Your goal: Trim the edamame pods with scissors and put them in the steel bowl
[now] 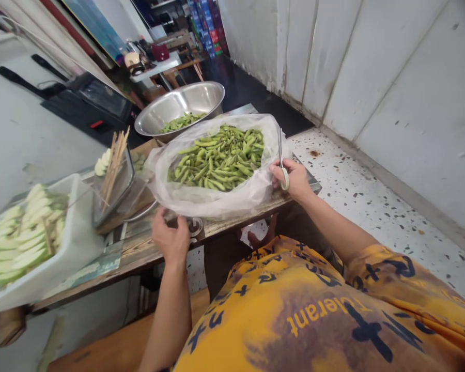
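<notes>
A translucent plastic bag (213,208) lies spread on the wooden table, its mouth rolled wide around a heap of green edamame pods (220,160). At the bag's right edge my right hand (297,181) holds a pair of scissors (284,178) by the pale handle, blades pointing away from me. By the near left edge of the bag is my left hand (171,236), thumb and fingers apart, with nothing seen in it. Behind the bag stands a steel basin (211,98) with more pods (183,122) inside.
On the left, a white tub (81,227) contains skewered pale-green slices (23,248). Wooden skewers (114,165) rest on a clear-sided container (129,168) between tub and bag. A panelled wall (356,57) runs along the right, above a speckled floor (372,196).
</notes>
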The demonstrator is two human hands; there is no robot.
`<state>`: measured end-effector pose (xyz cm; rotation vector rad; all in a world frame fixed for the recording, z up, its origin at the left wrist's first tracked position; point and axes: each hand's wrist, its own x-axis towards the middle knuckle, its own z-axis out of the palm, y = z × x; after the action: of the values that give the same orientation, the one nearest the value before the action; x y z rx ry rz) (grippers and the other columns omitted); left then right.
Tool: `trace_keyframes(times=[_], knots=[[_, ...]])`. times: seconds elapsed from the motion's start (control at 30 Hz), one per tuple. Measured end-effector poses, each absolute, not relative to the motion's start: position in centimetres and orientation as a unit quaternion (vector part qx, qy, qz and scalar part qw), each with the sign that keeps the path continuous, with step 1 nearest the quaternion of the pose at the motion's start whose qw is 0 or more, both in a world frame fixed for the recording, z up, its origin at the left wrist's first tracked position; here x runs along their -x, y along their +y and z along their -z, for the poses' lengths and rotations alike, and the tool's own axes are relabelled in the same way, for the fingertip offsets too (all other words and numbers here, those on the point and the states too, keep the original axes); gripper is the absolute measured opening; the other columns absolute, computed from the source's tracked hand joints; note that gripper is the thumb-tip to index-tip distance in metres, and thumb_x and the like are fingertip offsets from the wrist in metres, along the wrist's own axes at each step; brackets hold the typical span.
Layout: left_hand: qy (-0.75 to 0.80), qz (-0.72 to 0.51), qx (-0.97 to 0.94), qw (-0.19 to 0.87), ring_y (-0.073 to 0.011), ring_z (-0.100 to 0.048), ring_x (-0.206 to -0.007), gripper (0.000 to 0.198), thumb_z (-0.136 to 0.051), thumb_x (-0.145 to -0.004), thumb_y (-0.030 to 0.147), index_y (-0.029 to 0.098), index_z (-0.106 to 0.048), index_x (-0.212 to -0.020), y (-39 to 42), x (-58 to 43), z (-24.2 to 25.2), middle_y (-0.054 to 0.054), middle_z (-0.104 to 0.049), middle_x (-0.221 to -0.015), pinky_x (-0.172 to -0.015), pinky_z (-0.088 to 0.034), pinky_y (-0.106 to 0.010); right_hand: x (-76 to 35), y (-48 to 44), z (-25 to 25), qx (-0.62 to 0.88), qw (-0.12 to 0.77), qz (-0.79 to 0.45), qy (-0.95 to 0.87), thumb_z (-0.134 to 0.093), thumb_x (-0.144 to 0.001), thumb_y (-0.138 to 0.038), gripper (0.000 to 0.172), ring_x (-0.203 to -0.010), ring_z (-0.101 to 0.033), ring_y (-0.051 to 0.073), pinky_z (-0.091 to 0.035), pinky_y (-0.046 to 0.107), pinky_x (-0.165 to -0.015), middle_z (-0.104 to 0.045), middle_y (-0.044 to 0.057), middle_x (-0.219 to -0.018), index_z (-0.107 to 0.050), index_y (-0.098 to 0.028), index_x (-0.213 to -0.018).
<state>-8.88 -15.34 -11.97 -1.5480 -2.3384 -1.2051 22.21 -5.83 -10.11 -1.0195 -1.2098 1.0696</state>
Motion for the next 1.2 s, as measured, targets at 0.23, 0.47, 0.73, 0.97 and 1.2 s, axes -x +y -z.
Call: trace_keyframes(times=[0.23, 0.47, 0.73, 0.97, 1.2], knots=[[-0.776, 0.398, 0.483, 0.080, -0.0239, -0.059, -0.096, 0.049, -0.058, -0.070, 0.028, 0.013, -0.057, -0.117, -15.3, 8.7, 11.7, -0.011, -0.062, -0.111, -0.089, -0.045, -0.038, -22.2, -5.8, 10.2, 0.429, 0.582, -0.447, -0.526, -0.065, -0.074, -0.034, 0.018, -0.038, -0.050, 0.010, -0.042, 0.021, -0.038, -0.053, -0.005, -0.046, -0.060, -0.017, -0.075], [-0.776, 0.413, 0.474, 0.061, -0.0240, -0.059, -0.099, 0.049, -0.060, -0.070, 0.025, 0.014, -0.057, -0.118, -15.5, 8.4, 11.3, -0.011, -0.063, -0.111, -0.089, -0.046, -0.038, -22.3, -6.3, 9.2, 0.466, 0.559, -0.426, -0.538, -0.064, -0.075, -0.033, 0.017, -0.037, -0.051, 0.010, -0.040, 0.020, -0.037, -0.053, -0.005, -0.046, -0.059, -0.017, -0.074], [-0.760, 0.429, 0.485, 0.064, -0.0223, -0.059, -0.098, 0.048, -0.059, -0.072, 0.027, 0.016, -0.057, -0.119, -15.8, 8.3, 11.5, -0.009, -0.063, -0.111, -0.091, -0.045, -0.037, -22.4, -6.3, 9.3, 0.479, 0.558, -0.416, -0.535, -0.064, -0.075, -0.035, 0.018, -0.036, -0.051, 0.009, -0.037, 0.019, -0.036, -0.053, -0.005, -0.045, -0.060, -0.017, -0.074], [-0.756, 0.439, 0.482, 0.053, -0.0231, -0.058, -0.101, 0.045, -0.058, -0.075, 0.028, 0.017, -0.056, -0.119, -16.1, 7.9, 11.2, -0.009, -0.061, -0.113, -0.092, -0.045, -0.038, -22.5, -6.4, 9.7, 0.497, 0.561, -0.415, -0.516, -0.067, -0.072, -0.036, 0.020, -0.037, -0.049, 0.010, -0.038, 0.020, -0.035, -0.053, -0.005, -0.047, -0.061, -0.017, -0.076], [-0.587, 0.401, 0.683, 0.167, -0.0305, -0.036, -0.129, 0.058, -0.067, -0.072, 0.033, 0.022, -0.048, -0.125, -17.0, 4.7, 8.1, -0.012, -0.049, -0.131, -0.106, -0.027, -0.048, -23.0, -6.8, 9.8, 0.520, 0.524, -0.374, -0.561, -0.063, -0.076, -0.041, 0.023, -0.040, -0.049, 0.011, -0.040, 0.022, -0.040, -0.053, -0.005, -0.046, -0.058, -0.018, -0.074]])
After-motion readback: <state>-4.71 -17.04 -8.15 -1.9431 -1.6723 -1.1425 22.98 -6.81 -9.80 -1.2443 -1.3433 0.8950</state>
